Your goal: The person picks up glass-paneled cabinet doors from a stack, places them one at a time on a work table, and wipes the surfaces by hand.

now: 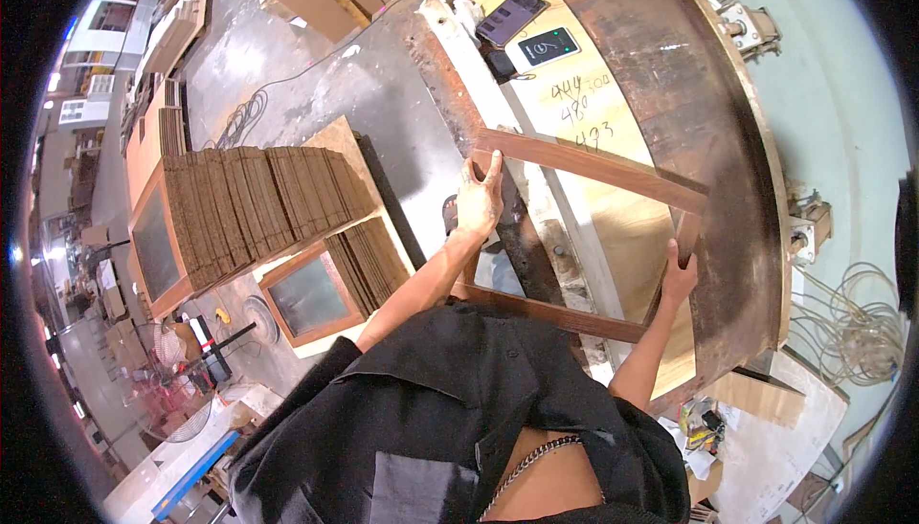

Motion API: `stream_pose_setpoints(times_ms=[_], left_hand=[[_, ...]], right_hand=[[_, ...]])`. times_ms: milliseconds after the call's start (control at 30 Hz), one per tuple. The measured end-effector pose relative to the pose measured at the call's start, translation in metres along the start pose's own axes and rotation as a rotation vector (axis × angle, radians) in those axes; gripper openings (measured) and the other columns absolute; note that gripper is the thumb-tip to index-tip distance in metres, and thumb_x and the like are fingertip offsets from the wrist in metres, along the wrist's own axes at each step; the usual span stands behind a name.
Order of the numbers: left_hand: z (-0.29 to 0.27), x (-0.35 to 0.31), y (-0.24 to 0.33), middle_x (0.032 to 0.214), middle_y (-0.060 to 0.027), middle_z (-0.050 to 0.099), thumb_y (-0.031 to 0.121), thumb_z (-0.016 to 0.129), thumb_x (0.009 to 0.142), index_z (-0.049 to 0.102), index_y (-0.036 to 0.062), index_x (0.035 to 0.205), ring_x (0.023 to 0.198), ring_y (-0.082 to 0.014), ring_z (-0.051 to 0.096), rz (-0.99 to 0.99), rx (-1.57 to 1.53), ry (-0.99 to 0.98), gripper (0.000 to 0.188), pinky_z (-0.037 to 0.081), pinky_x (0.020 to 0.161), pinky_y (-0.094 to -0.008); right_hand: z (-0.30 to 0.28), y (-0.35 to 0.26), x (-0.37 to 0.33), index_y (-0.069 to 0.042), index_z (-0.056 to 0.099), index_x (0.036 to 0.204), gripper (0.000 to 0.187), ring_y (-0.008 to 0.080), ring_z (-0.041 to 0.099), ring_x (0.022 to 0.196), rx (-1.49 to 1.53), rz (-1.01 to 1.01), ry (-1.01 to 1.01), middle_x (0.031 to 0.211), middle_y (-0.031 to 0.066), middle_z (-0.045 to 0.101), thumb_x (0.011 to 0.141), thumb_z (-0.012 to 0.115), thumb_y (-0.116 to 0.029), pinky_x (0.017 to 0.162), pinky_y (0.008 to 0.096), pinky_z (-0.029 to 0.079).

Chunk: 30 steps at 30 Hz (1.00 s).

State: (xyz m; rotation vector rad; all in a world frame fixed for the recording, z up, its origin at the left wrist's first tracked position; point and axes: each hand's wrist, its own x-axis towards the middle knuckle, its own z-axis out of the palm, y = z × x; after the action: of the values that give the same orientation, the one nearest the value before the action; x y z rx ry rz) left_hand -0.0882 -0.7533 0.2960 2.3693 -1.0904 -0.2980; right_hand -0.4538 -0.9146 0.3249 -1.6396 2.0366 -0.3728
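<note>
A rectangular brown wooden frame (593, 170) is held tilted over the edge of a workbench (637, 7). My left hand (481, 200) is closed round its left side near the far corner, thumb lying along the wood. On the opposite side, my right hand (680, 273) grips the frame, with part of its fingers hidden behind the wood. The bench top and floor show through the middle of the frame; whether glass fills it I cannot tell. Beneath it lies a pale plywood board (613, 227) with handwritten marks.
To the left stand a large stack of similar frames (258, 208) and a smaller stack (369, 261). A phone (514, 19) and a small black-and-white device (549, 46) rest on the board. A fan (172, 380) stands at lower left; coiled hoses (862, 333) lie at right.
</note>
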Motion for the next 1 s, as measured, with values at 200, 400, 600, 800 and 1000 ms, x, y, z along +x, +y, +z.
stream_pose_setpoints(times_ms=[200, 400, 600, 800, 1000], left_hand=[[-0.014, 0.008, -0.002, 0.129, -0.0225, 0.044, 0.012, 0.057, 0.088, 0.061, 0.0143, 0.120, 0.117, -0.0373, 0.047, -0.031, -0.436, 0.076, 0.032, 0.037, 0.101, -0.0418], [-0.020, 0.029, -0.065, 0.116, -0.0049, 0.055, 0.004, 0.053, 0.088, 0.054, 0.0079, 0.121, 0.110, -0.0142, 0.048, -0.481, -1.196, 0.168, 0.033, 0.039, 0.092, -0.0278], [0.002, 0.059, -0.112, 0.128, -0.0155, 0.046, 0.000, 0.054, 0.081, 0.044, 0.0084, 0.132, 0.118, -0.0256, 0.045, -0.367, -0.529, 0.152, 0.053, 0.037, 0.099, -0.0362], [-0.001, 0.094, -0.098, 0.154, -0.0211, -0.002, 0.001, 0.048, 0.082, 0.009, 0.0253, 0.150, 0.141, -0.0408, 0.009, -0.064, 0.435, -0.118, 0.082, 0.011, 0.108, -0.0632], [-0.008, 0.096, -0.099, 0.153, -0.0212, 0.007, 0.006, 0.043, 0.087, 0.017, 0.0243, 0.148, 0.141, -0.0396, 0.007, -0.002, 0.573, -0.225, 0.069, 0.001, 0.105, -0.0687]], right_hand=[[0.002, 0.012, -0.001, 0.010, 0.054, 0.119, 0.087, 0.0404, 0.056, 0.108, -0.072, -0.042, 0.149, 0.114, 0.0306, 0.058, 0.075, 0.063, -0.065, 0.090, 0.0424, 0.044], [0.001, -0.003, -0.002, 0.011, 0.052, 0.121, 0.089, 0.0404, 0.054, 0.111, 0.031, -0.073, 0.027, 0.119, 0.0303, 0.056, 0.074, 0.064, -0.064, 0.093, 0.0418, 0.044], [-0.003, -0.009, -0.005, 0.012, 0.048, 0.125, 0.095, 0.0390, 0.046, 0.122, -0.018, -0.019, 0.019, 0.129, 0.0302, 0.048, 0.075, 0.061, -0.067, 0.102, 0.0415, 0.037], [-0.005, -0.003, -0.004, 0.013, 0.047, 0.126, 0.097, 0.0401, 0.045, 0.123, -0.046, -0.008, -0.024, 0.131, 0.0298, 0.047, 0.075, 0.060, -0.068, 0.103, 0.0415, 0.036], [0.004, 0.011, -0.003, 0.012, 0.046, 0.127, 0.097, 0.0398, 0.045, 0.123, -0.078, -0.014, 0.044, 0.131, 0.0297, 0.047, 0.075, 0.059, -0.069, 0.103, 0.0410, 0.036]])
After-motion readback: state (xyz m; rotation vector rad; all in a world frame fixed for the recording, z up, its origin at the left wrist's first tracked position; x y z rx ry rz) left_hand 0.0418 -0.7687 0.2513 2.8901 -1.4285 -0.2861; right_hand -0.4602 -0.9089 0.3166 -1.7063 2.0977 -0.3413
